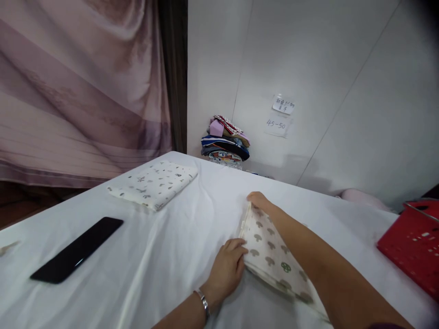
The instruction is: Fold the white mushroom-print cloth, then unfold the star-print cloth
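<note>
A cream cloth [265,242] printed with tan mushrooms and one green motif lies folded in layers on the white-covered table. At its near left corner, my left hand [230,261] has its fingers closed around the edge; a silver bracelet circles that wrist. My right hand [259,201] grips the far corner, its fingers mostly hidden behind the wrist and the fabric. My right forearm crosses over the right part of the cloth and hides some of it.
Toward the far left lies another folded white cloth [159,180] with small prints. A black phone-like slab [77,251] rests nearer. At the right edge stands a red basket [411,246]. Behind the table [192,246] is a stack of folded clothes [225,141] by the wall.
</note>
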Available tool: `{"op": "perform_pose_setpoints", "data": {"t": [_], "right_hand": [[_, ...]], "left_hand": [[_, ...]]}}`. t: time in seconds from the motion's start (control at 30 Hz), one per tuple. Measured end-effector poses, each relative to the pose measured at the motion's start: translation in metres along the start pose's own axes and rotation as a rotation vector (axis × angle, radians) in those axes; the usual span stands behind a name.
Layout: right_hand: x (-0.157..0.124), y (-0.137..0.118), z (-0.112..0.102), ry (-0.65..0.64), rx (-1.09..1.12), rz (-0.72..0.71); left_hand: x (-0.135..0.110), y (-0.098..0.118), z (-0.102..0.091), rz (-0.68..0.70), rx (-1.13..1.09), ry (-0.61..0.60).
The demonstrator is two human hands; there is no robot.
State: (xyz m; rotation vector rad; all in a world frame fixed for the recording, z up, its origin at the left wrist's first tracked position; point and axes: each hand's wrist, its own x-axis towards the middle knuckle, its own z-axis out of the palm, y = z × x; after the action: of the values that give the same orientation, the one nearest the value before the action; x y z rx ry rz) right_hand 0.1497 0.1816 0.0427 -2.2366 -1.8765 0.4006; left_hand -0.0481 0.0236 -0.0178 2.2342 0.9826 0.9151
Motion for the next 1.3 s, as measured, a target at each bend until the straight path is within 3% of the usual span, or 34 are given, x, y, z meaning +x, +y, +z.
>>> {"op": "perform_pose_setpoints", "data": {"t": [0.13, 0.2, 0.3, 0.47, 0.73, 0.87, 1.0, 1.1, 1.17, 1.3], "right_hand": [[-0.036, 0.015, -0.007, 0.093, -0.022, -0.141], [-0.057, 0.020, 0.001, 0.118, -0.049, -0.218], [-0.077, 0.023, 0.021, 0.056, -0.122, -0.304], [-0.069, 0.025, 0.041, -0.024, -0.181, -0.190], [-0.060, 0.020, 0.034, -0.072, -0.146, -0.107], [-0.078, 0.014, 0.025, -0.094, -0.119, -0.127], [-0.124, 0.014, 0.021, -0.150, -0.069, -0.217], [-0.171, 0.031, 0.019, -0.197, 0.006, -0.295], [-0.201, 0.055, 0.017, -0.160, 0.065, -0.297], [-0.239, 0.123, 0.016, 0.077, 0.164, -0.077]], "left_hand": [[0.000, -0.001, 0.000, 0.008, -0.004, 0.008], [0.000, -0.001, 0.000, 0.006, -0.010, 0.010], [0.000, 0.000, 0.000, -0.006, -0.010, 0.003], [0.001, 0.003, -0.002, -0.019, -0.006, -0.003], [0.002, 0.002, -0.002, -0.004, -0.006, -0.002], [0.000, 0.002, -0.005, 0.010, -0.029, -0.001], [0.000, 0.004, -0.010, 0.007, -0.059, -0.018], [-0.001, 0.005, -0.012, -0.019, -0.094, -0.029], [-0.001, 0.004, -0.012, -0.040, -0.131, -0.037], [0.002, 0.003, -0.011, -0.120, -0.189, -0.017]]}}
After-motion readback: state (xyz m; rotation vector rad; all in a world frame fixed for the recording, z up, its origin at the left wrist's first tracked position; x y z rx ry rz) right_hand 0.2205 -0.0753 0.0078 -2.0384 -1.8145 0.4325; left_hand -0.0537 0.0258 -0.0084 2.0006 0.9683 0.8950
